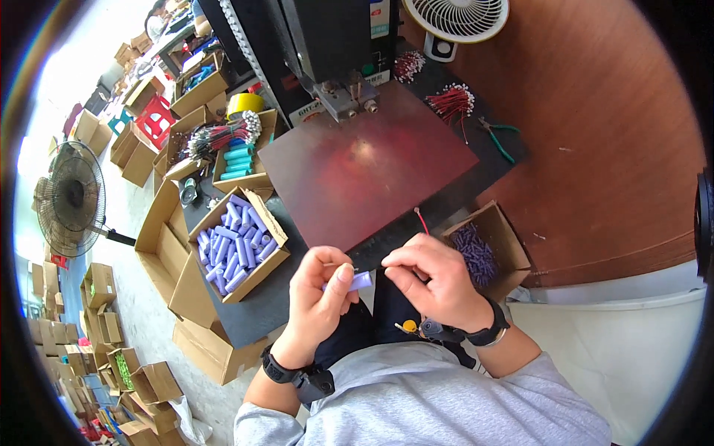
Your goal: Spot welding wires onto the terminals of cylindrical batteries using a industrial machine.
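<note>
My left hand (316,297) is closed around a purple cylindrical battery cell (361,281), whose end sticks out past the fingers toward the right. Close beside it, the fingers of my right hand (440,276) are pinched together. Whatever they hold is too small or too hidden to make out. A short red wire with a pale connector (417,211) shows just beyond the right knuckles; whether that hand holds it I cannot tell. Both hands are in front of the near edge of a dark reddish board (357,171), under the metal head (346,102) of a black machine.
To the left stand a cardboard box of purple cells (236,245) and a box with teal cells (238,160) and bundled wires. On the right are red wire bundles (452,100), green-handled pliers (498,140), a box of small purple cells (476,253) and a white fan (457,16).
</note>
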`<state>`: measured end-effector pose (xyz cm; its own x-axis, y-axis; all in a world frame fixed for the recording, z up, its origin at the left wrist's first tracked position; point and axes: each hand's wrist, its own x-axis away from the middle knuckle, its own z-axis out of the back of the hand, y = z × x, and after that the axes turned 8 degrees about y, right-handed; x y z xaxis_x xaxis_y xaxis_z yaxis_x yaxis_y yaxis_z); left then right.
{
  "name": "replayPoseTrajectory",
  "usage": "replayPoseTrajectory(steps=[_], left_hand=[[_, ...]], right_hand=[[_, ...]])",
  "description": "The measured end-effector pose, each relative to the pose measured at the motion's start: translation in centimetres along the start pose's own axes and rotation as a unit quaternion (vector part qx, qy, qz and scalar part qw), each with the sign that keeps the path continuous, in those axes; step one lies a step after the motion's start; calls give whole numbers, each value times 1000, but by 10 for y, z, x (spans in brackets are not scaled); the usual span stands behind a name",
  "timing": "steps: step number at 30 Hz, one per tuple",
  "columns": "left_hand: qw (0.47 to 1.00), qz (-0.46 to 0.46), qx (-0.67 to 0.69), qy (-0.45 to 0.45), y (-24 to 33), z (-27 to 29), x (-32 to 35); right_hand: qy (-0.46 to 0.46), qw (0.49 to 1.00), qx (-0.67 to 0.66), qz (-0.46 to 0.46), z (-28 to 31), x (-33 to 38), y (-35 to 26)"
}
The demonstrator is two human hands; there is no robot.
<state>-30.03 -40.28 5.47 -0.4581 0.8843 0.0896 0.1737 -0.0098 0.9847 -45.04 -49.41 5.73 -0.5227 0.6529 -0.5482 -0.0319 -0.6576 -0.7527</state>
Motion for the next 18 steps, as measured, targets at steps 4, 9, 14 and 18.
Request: replayPoseTrajectory(steps=[4,9,14,18], left_hand=[[997,-17,71,12,2,0,-10],[963,-177,-198,40,42,-3,-36],[934,-189,-302,32,35,-8,-77],[900,-241,-363,-18,47,3,-86]], right_hand=[[91,982,-125,-107,11,-3,0],[113,976,-147,-117,31,-27,12],[132,960,-192,-154,42,-34,38],[124,958,-173,-190,56,-25,53]])
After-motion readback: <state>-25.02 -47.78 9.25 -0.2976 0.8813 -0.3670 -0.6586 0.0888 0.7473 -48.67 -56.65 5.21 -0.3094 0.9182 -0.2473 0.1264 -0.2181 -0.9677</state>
